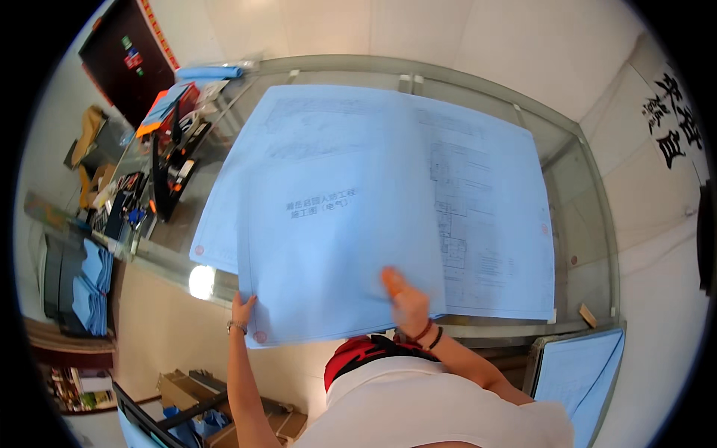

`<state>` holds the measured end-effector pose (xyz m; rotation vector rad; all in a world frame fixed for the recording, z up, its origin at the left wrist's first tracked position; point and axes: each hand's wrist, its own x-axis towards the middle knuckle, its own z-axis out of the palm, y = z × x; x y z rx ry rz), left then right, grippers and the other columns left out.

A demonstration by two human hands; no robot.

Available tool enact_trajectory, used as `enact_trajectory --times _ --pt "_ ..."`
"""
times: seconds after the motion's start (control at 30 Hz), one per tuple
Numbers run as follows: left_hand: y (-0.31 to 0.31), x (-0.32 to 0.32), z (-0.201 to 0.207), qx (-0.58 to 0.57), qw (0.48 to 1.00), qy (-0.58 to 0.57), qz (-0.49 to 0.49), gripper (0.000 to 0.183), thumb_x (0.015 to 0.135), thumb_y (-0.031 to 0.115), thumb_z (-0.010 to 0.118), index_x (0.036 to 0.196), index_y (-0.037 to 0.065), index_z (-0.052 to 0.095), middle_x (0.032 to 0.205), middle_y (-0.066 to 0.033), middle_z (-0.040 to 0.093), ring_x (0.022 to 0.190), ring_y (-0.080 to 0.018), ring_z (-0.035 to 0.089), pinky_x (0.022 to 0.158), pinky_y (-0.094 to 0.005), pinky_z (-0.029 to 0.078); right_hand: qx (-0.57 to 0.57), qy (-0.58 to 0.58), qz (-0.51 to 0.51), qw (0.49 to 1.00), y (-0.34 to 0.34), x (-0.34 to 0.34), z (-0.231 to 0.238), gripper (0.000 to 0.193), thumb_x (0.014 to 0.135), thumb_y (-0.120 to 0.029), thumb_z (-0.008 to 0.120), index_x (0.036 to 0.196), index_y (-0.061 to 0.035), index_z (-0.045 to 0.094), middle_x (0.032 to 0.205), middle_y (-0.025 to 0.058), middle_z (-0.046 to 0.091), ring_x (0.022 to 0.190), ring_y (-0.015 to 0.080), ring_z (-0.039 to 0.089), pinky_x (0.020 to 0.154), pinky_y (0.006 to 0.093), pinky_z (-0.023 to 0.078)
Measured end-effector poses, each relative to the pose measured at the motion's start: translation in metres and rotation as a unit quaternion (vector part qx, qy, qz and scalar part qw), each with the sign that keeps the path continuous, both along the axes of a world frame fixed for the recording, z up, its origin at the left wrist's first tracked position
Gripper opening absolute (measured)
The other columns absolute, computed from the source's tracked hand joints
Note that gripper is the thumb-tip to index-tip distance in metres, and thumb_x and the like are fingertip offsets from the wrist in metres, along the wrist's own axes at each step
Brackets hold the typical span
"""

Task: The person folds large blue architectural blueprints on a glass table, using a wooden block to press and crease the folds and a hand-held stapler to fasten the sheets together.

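A large light-blue drawing sheet with printed plans lies spread on a glass-topped table. On it rests a folded blue drawing sheet with a printed title, its front edge reaching past the table's near edge. My left hand pinches this folded sheet at its lower left edge. My right hand is over the sheet's lower right part, close to the fold, and is smeared by motion. Whether its fingers grip the paper cannot be made out. The folded sheet's upper right part is blurred too.
A black stapler-like tool and folders crowd the table's left end. A rolled blue sheet lies at the far left. Folded blue sheets hang at left; more blue sheets stand at right. Cardboard boxes sit below.
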<state>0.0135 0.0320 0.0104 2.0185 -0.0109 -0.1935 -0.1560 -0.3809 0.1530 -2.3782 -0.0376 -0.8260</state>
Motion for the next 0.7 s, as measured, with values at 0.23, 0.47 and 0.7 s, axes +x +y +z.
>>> enact_trajectory --times 0.23,0.47,0.7 --pt "-0.009 0.002 0.016 0.039 0.998 0.043 0.029 0.04 0.077 0.011 0.063 0.111 -0.005 0.048 0.1 -0.0131 0.058 0.088 -0.0196 0.055 0.075 -0.031 0.045 0.053 0.17 -0.025 0.984 -0.063 0.009 -0.034 0.07 0.078 -0.042 0.062 0.13 -0.0025 0.035 0.125 0.018 0.045 0.12 0.0281 0.04 0.096 0.0394 0.035" --pt "0.013 0.007 0.005 0.031 0.994 0.104 0.026 0.066 0.076 0.014 0.064 0.129 -0.006 0.032 0.121 -0.0157 0.047 0.106 -0.0234 0.048 0.09 -0.0326 0.039 0.514 0.433 -0.061 0.738 -0.105 0.006 -0.074 0.088 0.067 -0.048 0.071 0.126 0.0054 0.034 0.108 0.0189 0.054 0.097 0.0177 0.053 0.076 0.0323 0.045" --pt "-0.019 0.01 0.011 -0.042 0.994 0.087 0.041 0.061 0.076 0.004 0.06 0.131 0.002 0.033 0.113 -0.0073 0.052 0.097 -0.0168 0.05 0.082 -0.0294 0.042 0.407 0.369 -0.065 0.833 -0.11 0.007 -0.099 0.082 0.057 -0.038 0.079 0.114 0.0095 0.043 0.101 0.0189 0.057 0.094 0.0257 0.055 0.08 0.032 0.045"
